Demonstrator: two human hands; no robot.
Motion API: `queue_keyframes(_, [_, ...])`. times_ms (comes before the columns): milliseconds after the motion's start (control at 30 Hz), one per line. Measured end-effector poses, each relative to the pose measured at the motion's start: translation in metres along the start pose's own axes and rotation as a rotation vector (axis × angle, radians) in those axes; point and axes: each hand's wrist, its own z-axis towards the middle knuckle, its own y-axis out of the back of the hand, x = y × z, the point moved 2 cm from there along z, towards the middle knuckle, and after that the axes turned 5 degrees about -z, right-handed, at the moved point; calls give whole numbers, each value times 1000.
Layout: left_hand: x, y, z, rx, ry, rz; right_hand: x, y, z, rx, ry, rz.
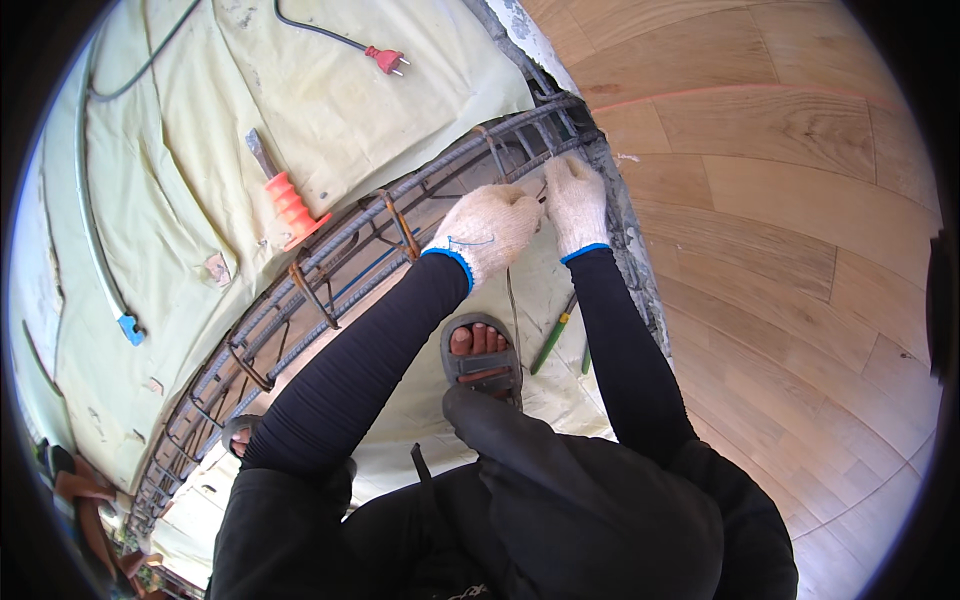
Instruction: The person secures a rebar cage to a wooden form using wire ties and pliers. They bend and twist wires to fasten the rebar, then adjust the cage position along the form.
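Both hands wear off-white knit gloves with blue cuffs and meet close together over the rebar cage [340, 262], near its far right end. My left hand [490, 228] is closed, its fingertips turned toward the right hand. My right hand [577, 205] is closed too, beside the concrete edge. A small dark bit shows between the two, but what they grip is hidden. Beneath the left glove hangs a thin wire-like strand [513, 298]. Green-handled pliers [551, 343] lie under my right forearm, partly covered by it.
Left of the cage, a pale sheet carries a chisel with an orange grip [289, 207], a red plug [384, 60] on a dark cord, and a pale hose with a blue end [130, 328]. Wood-look tiles [770, 200] cover the right side. My sandalled foot [483, 350] stands below the hands.
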Motion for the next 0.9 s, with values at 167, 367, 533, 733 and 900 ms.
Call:
queue_keyframes(167, [-8, 5, -14, -371, -56, -32, -2, 11, 15, 34, 110, 70])
queue_keyframes(367, [6, 13, -18, -374, -14, -85, 15, 22, 29, 464, -272, 481])
queue_keyframes(533, [15, 0, -31, -312, 34, -65, 10, 25, 21, 128, -26, -18])
queue_keyframes(733, [17, -17, -42, -384, 20, -46, 24, 14, 39, 201, 62, -309])
queue_keyframes(900, [18, -5, -101, -406, -245, 82, -2, 9, 33, 191, -121, -300])
